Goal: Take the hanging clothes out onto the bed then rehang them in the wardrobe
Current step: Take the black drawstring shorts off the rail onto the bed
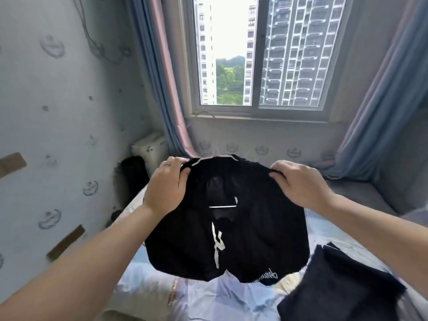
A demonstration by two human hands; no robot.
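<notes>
At 5 o'clock a dark garment [335,286] lies on the bed [196,297]. Just beyond, the shorts [231,239] hang over the bed at centre, waistband pinched tight in both grips, left hand [166,184] at 10, right hand [301,184] at 2. I'd hold that waistband taut and level so it seats on the hanger [222,206] cleanly.

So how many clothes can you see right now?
2: black shorts held up over the bed by the left hand and right hand; a dark garment lying on the bed, lower right. A black shape beside the bed is unclear.
</notes>
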